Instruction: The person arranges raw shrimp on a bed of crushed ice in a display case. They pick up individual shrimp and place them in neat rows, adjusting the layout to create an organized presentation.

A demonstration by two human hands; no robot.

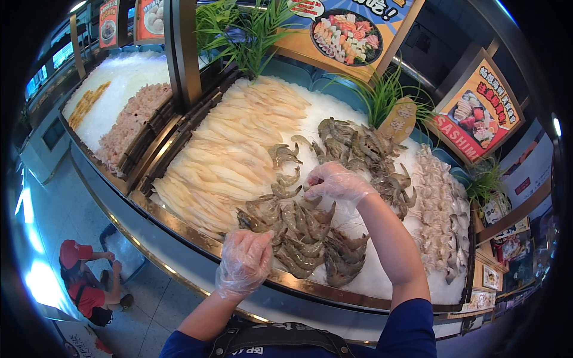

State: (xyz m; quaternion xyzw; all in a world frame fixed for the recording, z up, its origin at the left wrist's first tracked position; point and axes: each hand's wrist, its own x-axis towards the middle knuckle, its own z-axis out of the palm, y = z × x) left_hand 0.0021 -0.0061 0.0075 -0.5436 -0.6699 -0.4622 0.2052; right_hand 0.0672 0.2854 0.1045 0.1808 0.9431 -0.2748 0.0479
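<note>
My left hand, in a clear plastic glove, is curled over the front metal rim of an ice display. Its fingertips face away, so what it may hold is hidden. Beside it lies a pile of raw grey shrimp, partly arranged in overlapping rows. My right hand, gloved alike, hovers over the ice between this pile and a second heap of shrimp. Its fingers are bent toward the thumb, and whether anything is pinched there is unclear. A few single shrimp lie just left of that hand.
Pale fish fillets cover the left of the crushed ice; squid-like seafood lines the right. A dark post divides off another ice bay. Green plastic plants and signs stand behind. A person in red crouches by a tub on the floor.
</note>
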